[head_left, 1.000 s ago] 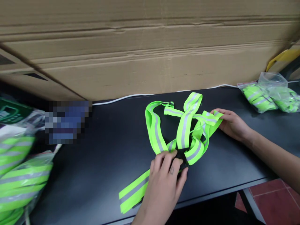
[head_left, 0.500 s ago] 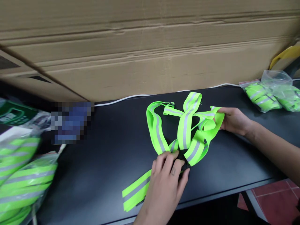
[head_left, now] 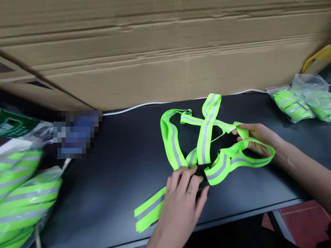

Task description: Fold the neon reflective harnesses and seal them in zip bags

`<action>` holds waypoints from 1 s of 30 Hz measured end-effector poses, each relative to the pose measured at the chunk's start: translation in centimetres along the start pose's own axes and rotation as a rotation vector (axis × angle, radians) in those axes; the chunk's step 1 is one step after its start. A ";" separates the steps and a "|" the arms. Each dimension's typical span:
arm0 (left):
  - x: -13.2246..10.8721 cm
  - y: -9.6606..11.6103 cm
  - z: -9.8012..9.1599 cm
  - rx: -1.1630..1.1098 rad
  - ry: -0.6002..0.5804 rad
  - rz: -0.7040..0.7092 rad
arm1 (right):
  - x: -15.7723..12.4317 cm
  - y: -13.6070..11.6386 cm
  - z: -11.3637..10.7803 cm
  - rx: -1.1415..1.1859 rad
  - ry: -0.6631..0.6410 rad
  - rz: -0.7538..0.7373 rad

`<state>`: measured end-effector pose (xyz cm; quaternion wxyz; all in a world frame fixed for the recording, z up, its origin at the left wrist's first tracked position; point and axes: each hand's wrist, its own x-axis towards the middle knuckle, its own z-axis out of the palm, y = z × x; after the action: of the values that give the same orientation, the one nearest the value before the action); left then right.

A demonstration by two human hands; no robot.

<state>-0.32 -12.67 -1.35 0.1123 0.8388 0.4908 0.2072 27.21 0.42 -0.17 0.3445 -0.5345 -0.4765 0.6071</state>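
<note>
A neon-green reflective harness (head_left: 206,137) with grey stripes lies in loose loops on the black table. My left hand (head_left: 182,196) bends its fingers over a black joining piece (head_left: 201,175) where the straps meet, pressing it against the tabletop. A doubled strap end (head_left: 149,212) sticks out to the left from beneath that hand. On the right, my right hand (head_left: 254,136) pinches a strap between thumb and fingers. One loop of strap (head_left: 248,162) hangs in front of its palm. The left palm side is hidden.
Clear bags of folded green straps (head_left: 31,203) lie at the left edge, and similar bags (head_left: 294,105) at the far right. A large cardboard box (head_left: 165,69) walls off the back, with a white cable (head_left: 134,108) along its foot. The table's front edge (head_left: 232,217) runs below.
My right hand has shifted slightly right and down, and the bunched straps near it have spread into an open loop reaching right. My left hand stays on the joining piece.
</note>
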 end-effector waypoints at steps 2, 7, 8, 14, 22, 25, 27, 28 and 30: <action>0.0 -0.1 0.1 0.000 0.000 0.005 | 0.2 0.0 -0.3 0.081 0.037 0.113; 0.0 0.0 0.3 0.004 0.015 -0.003 | 0.6 -0.4 -1.5 -0.192 0.218 -0.129; 0.0 0.0 0.3 0.002 0.018 -0.004 | 0.4 -0.7 -1.7 -0.287 0.250 -0.235; 0.0 0.2 0.1 -0.010 0.017 -0.009 | -3.6 -2.6 0.1 -0.551 0.344 -0.351; 0.0 0.1 0.0 -0.027 0.020 -0.013 | -4.2 -2.4 0.3 0.103 0.138 0.045; 0.0 0.1 0.0 -0.026 0.021 -0.012 | -4.2 -1.6 -1.2 0.213 0.237 0.080; 0.0 0.0 -0.1 -0.026 0.020 -0.007 | -4.4 -1.0 -2.0 0.040 0.238 0.070; 0.0 0.0 -0.1 -0.027 0.021 -0.005 | -4.6 -0.7 -2.3 -0.077 0.231 0.054; 0.0 -0.1 -0.2 -0.030 0.022 -0.005 | -4.9 -0.6 -2.9 -0.266 0.213 0.044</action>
<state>-0.44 -12.62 -1.20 0.1202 0.8334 0.4909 0.2234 30.87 -3.31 2.02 0.3060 -0.6471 -0.5016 0.4859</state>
